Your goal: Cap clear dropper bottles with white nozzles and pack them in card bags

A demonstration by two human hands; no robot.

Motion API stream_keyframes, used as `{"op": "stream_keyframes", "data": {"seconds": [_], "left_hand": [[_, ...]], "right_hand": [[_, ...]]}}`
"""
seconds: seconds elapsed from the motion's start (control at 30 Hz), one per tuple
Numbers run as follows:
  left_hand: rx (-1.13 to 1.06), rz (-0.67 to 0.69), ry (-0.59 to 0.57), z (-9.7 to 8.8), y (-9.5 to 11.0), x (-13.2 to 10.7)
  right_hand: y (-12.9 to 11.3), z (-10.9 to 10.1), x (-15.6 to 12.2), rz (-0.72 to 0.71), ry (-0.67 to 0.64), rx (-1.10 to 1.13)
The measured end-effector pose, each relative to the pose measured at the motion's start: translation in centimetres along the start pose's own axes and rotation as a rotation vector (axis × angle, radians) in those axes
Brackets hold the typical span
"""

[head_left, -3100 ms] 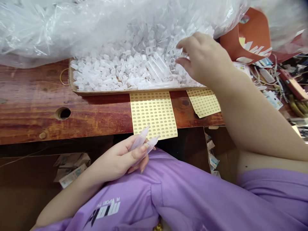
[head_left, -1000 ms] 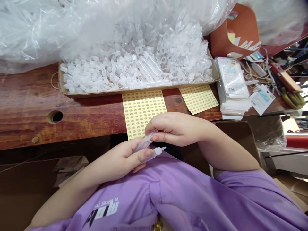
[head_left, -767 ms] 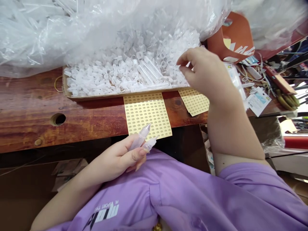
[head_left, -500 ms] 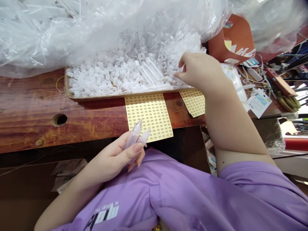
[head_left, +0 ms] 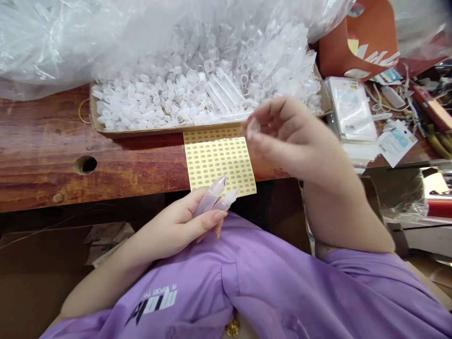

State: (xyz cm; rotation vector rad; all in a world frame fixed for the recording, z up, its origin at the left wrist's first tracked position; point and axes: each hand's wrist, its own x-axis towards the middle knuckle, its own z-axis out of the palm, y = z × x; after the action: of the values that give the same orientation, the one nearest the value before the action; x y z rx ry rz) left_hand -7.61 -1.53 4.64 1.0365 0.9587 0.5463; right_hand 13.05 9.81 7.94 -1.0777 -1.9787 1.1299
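My left hand (head_left: pixel 190 216) is closed around two slim translucent plastic tubes (head_left: pixel 211 194) with narrow nozzle tips, held in front of the purple shirt. Between the thumb and fingers of my right hand (head_left: pixel 293 132) is a small clear plastic cap (head_left: pixel 253 127), partly blurred by motion. That hand hovers just in front of a shallow cardboard tray (head_left: pixel 141 131). Heaped in the tray are many small white and clear plastic caps (head_left: pixel 130 106), with several clear tubes (head_left: pixel 224 92) lying among them. A yellow sheet of small oval stickers (head_left: pixel 221 160) sticks out from under the tray, over the table edge.
Large clear plastic bags (head_left: pixel 52 47) bulge behind the tray. An orange container (head_left: pixel 370 33) stands at the back right, with a clear plastic case (head_left: pixel 351 108) and a tag (head_left: pixel 397 141) near it. The wooden table (head_left: pixel 42 160) has a round hole (head_left: pixel 85 165).
My right hand has come out of the heap toward me and left, now with a small clear cap in its fingers. My left hand still holds the two tubes.
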Motion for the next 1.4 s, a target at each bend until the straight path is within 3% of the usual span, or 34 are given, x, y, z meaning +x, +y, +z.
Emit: {"op": "stream_keyframes", "data": {"seconds": [0.13, 0.3, 0.5, 0.73, 0.9, 1.03, 1.2, 1.4], "left_hand": [[0.049, -0.011, 0.06, 0.6, 0.4, 0.5], [0.15, -0.044, 0.066, 1.5, 0.9, 0.7], [0.15, -0.033, 0.069, 1.9, 0.9, 1.0], [0.471, -0.106, 0.042, 2.4, 1.9, 2.0], [0.498, -0.117, -0.012, 2.8, 2.3, 2.7], [0.594, -0.104, -0.005, 3.3, 2.8, 3.4], [0.633, -0.094, -0.059, 3.7, 3.3, 4.0], [0.722, -0.081, -0.044, 3.9, 3.7, 4.3]], "right_hand": [[0.1, 2.8, -3.9, 0.15, -0.083, 0.527], [0.7, 2.9, -6.7, 0.176, -0.07, 0.687], [1.4, 1.8, -7.8, 0.04, -0.124, 0.44], [2.5, 0.7, -7.3, -0.155, -0.277, -0.159], [3.5, -0.6, -7.7, -0.271, -0.373, -0.153], [4.0, -1.1, -8.2, -0.343, -0.348, -0.263], [4.2, -1.0, -8.8, -0.366, -0.263, -0.227], [4.4, -1.3, -9.1, -0.416, -0.282, -0.249]]}}
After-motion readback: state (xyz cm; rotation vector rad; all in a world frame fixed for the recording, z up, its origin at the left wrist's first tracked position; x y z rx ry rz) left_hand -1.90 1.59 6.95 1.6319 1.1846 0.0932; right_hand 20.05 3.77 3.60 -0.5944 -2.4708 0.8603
